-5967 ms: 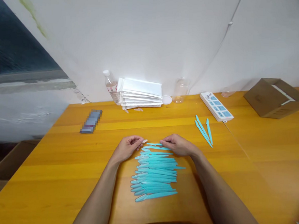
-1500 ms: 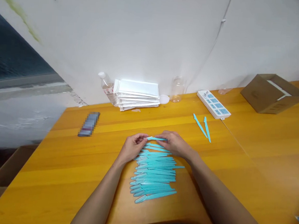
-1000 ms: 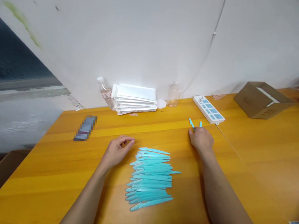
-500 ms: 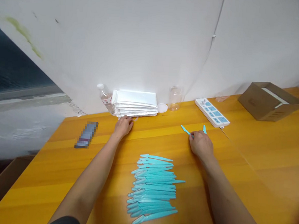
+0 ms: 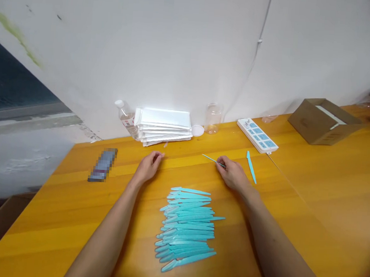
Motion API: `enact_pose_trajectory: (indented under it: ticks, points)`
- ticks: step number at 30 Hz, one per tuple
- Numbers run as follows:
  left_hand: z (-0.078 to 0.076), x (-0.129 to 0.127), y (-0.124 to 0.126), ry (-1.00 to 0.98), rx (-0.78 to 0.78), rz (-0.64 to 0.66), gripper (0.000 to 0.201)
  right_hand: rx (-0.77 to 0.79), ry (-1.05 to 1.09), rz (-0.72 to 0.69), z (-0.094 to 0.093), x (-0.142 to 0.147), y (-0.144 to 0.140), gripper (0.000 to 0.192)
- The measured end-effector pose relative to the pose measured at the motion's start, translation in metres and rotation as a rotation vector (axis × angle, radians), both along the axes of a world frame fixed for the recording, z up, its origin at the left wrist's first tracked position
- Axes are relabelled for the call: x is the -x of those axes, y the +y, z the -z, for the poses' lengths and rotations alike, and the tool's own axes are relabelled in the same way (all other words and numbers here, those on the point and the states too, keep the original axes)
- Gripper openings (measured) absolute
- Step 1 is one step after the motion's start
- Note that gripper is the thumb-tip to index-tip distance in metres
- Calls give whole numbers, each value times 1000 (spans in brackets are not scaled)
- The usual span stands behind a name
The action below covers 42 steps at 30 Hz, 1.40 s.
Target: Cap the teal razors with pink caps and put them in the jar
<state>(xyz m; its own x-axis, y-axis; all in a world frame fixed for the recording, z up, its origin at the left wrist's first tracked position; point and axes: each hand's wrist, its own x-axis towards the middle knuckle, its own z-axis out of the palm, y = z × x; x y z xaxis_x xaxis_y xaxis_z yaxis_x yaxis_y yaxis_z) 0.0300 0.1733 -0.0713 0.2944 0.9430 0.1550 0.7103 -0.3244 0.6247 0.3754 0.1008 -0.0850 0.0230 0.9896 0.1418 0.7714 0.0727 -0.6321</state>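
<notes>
A row of several turquoise plastic razor sticks (image 5: 187,225) lies stacked on the orange wooden table (image 5: 72,215) in front of me. My right hand (image 5: 233,175) pinches one turquoise stick (image 5: 211,159), which points left just above the table. A single loose stick (image 5: 251,166) lies to the right of that hand. My left hand (image 5: 148,166) hovers near the table, fingers curled; whether it holds a small clear piece I cannot tell. It is just in front of a stack of white packets (image 5: 163,126).
A clear bottle (image 5: 125,115) lies beside the packets, a clear cup (image 5: 212,117) and white lid (image 5: 198,130) stand by the wall. A white power strip (image 5: 257,135), a cardboard box (image 5: 324,121) and a dark phone (image 5: 102,170) also sit on the table.
My right hand reached to the loose sticks at the right, picked one up and carried it left. My left hand reached out to the packets and has drawn back slightly.
</notes>
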Motion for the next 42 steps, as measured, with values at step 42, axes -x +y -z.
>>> enact_pose_trajectory:
  ticks: [42]
  points:
    - [3, -38, -106, -700, 473, -157, 47, -199, 67, -553, -20, 82, -30, 23]
